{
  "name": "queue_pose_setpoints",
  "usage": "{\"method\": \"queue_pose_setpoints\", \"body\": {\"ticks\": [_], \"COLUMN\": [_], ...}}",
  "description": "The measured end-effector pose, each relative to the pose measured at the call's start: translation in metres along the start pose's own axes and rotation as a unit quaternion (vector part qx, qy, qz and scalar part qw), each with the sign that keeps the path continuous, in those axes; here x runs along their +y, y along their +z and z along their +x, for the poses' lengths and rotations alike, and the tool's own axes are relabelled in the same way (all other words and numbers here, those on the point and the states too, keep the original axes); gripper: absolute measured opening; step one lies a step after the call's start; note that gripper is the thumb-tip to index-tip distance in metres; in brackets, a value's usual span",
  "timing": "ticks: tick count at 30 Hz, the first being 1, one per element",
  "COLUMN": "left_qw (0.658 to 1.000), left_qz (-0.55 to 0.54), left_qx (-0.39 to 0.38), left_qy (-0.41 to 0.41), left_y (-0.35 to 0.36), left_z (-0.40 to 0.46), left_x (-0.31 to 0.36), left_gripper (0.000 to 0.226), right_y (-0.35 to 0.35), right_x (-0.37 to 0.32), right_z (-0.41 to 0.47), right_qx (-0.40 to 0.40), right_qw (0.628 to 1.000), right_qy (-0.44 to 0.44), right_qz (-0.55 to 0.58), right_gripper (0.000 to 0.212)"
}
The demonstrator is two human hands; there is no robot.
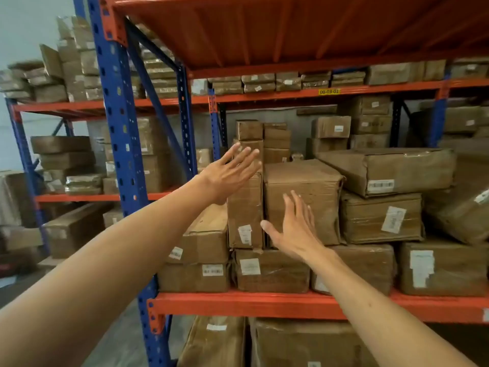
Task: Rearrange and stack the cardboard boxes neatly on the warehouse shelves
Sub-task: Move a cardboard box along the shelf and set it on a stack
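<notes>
Between the two hands stand two upright boxes, side by side on the middle shelf (238, 303). Left hand (227, 176): open, fingers spread, raised at the upper left edge of the narrow box (244, 207); contact unclear, it grips nothing. Right hand (293, 229): open, palm toward the front face of the wide box (301, 200), thumb near the seam between the two; touching or just short of it, cannot tell.

Risks, as judged:
- Narrow box is tall and stands on a lower box (270, 268). A push high on its left side could tip it rather than slide it.
- Flat box (386, 168), right of the right hand, appears to lean against the wide box's top corner. Shifting the wide box could drop it.
- Wrapping looks slick; open palms may slip.
- Small stack (248, 133) beyond the left hand could be knocked by a reach.
</notes>
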State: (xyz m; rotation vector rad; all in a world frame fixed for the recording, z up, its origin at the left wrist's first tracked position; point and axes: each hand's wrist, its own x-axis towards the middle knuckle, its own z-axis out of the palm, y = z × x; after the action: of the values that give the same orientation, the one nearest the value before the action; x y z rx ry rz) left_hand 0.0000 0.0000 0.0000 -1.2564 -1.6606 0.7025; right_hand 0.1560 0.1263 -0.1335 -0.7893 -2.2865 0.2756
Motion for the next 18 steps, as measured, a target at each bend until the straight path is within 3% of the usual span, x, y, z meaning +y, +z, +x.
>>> {"method": "queue_pose_setpoints", "body": {"ticks": [4, 10, 14, 18], "left_qw": [0.998, 0.995, 0.993, 0.99], "left_qz": [0.045, 0.07, 0.091, 0.09], "left_qx": [-0.017, -0.009, -0.005, 0.03], "left_qy": [0.044, 0.066, 0.079, 0.105], "left_y": [0.022, 0.049, 0.061, 0.077], "left_z": [0.019, 0.058, 0.082, 0.09], "left_x": [0.011, 0.022, 0.021, 0.018], "left_gripper": [0.111, 0.097, 0.107, 0.096], "right_y": [0.038, 0.073, 0.096, 0.116], "right_x": [-0.015, -0.031, -0.036, -0.033], "right_z": [0.008, 0.023, 0.031, 0.04], "right_qx": [-0.051, -0.031, -0.022, -0.031], "right_qw": [0.999, 0.998, 0.993, 0.983], "right_qy": [0.002, 0.029, 0.093, 0.142], "right_qz": [-0.008, 0.039, 0.073, 0.112], "right_gripper": [0.105, 0.11, 0.111, 0.117]}}
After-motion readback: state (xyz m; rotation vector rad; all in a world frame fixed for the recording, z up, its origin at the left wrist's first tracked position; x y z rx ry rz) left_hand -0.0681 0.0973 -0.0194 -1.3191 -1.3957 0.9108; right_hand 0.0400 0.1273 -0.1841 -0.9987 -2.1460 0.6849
